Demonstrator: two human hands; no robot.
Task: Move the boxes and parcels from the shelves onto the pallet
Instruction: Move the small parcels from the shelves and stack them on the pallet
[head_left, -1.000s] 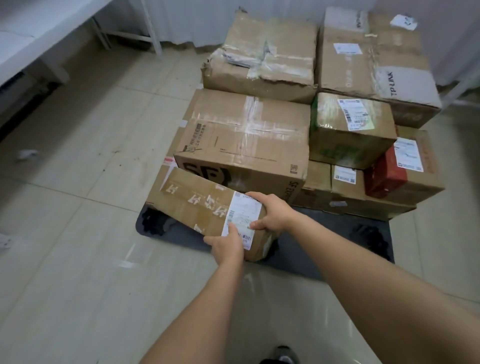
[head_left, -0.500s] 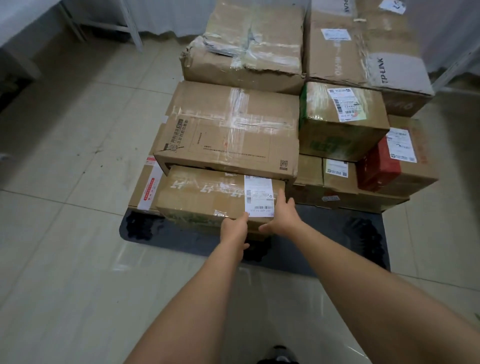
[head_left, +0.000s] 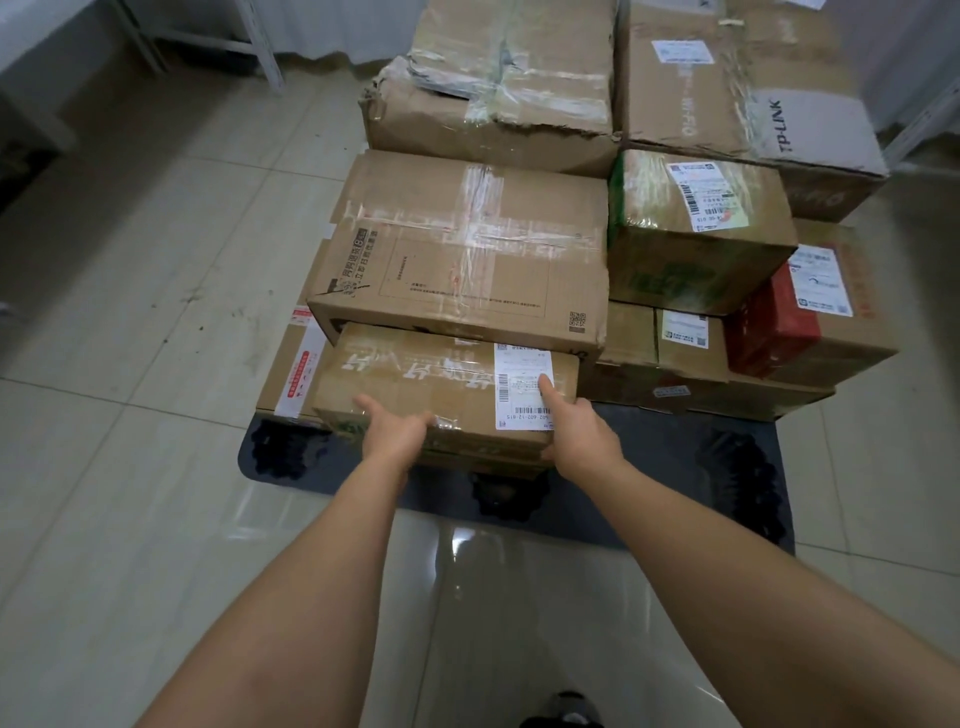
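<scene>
Pushing the long taped box (head_left: 436, 395) home, I now have it squared up at the front of the pallet (head_left: 649, 483), its far edge tucked under the overhanging big carton (head_left: 467, 249). A second ago it sat skewed, its near end swung out toward me with my fingers wrapped round that end; half a second ago it was already straight and I was nudging it in. My left hand (head_left: 397, 434) has slid leftward along the near face and lies flat against it, fingers straight and loosely spread. My right hand (head_left: 576, 431) rests at the right corner of the long taped box with the forefinger stretched up over its white shipping label (head_left: 522, 387); neither hand grips anything. I judge this parcel placed, so the next one must come from the shelves.

Right of the long taped box, a green-printed box (head_left: 696, 234) sits on a flat brown box (head_left: 670, 343), with a red-sided box (head_left: 810, 312) further right. Behind the big carton stand a torn carton (head_left: 498, 88) and a TP-LINK carton (head_left: 743, 88), both cut off at the top. The shelves themselves are out of view. What the long taped box rests on I cannot make out; the pallet's front shows only dark blurred recesses. Left of it a red-striped box (head_left: 293, 374) is mostly hidden. The label print is too small to read.
</scene>
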